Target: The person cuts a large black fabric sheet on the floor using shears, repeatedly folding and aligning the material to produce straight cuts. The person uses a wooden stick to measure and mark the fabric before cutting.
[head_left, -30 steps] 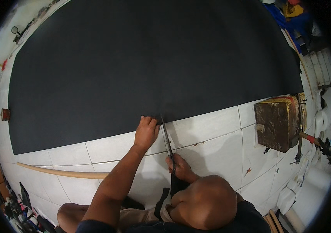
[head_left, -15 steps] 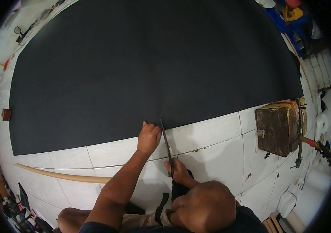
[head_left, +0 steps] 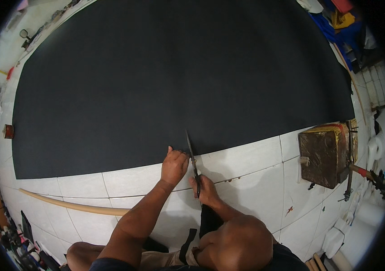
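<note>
The right hand point(head_left: 207, 190) holds scissors point(head_left: 193, 161) reaching onto a black sheet point(head_left: 179, 81). The left hand point(head_left: 174, 168) grips the sheet's near edge.

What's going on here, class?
The person's right hand holds scissors, their blades at the near edge of a large black sheet spread on the tiled floor. The left hand, curled beside them, appears to hold that edge. A pale stick lies to the left and a brown block stands to the right.

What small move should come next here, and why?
Probably close the scissors with the right hand, the left hand steadying the black sheet: the scissors reach over its near edge, and the left hand is at that edge beside them.
</note>
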The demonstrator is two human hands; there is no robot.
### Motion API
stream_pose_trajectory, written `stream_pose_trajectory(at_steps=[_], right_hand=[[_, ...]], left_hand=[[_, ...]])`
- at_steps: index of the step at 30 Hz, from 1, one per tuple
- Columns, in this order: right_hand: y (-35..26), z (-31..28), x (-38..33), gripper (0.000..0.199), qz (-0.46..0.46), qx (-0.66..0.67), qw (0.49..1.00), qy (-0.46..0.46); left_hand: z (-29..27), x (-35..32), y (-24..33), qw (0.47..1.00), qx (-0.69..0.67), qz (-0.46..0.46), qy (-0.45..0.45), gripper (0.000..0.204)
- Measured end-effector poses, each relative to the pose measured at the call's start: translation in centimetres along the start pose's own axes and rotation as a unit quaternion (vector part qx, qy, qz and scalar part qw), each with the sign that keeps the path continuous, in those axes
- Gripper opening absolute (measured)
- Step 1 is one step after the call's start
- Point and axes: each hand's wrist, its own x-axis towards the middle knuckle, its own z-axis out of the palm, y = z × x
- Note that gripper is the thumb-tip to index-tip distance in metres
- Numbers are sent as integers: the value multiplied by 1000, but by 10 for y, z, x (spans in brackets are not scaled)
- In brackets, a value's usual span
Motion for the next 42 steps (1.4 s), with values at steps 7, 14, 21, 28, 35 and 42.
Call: stream_pose_trajectory(at_steps=[7, 14, 21, 28, 35, 42], right_hand=[[-34, -16, 21, 52, 87, 39, 993, -65], [-35, -20, 32, 59, 34, 4, 999, -37], [-46, -9, 59, 65, 52, -23, 998, -13], [-17, 6, 83, 51, 2, 29, 999, 23], [-54, 3, 108, 51, 15, 40, 999, 14], [-107, -8, 175, 52, 64, 88, 994, -13]], left_hand=[[-5, -3, -2, 997, 40, 14, -66, 17], [-12, -27, 21, 972, 174, -1, -156, 58], [-15, -30, 20, 957, 183, -15, -226, 61], [-15, -27, 21, 958, 182, 5, -223, 59], [-22, -26, 22, 960, 159, -13, -229, 61], [-24, -21, 24, 958, 144, -34, -246, 69]])
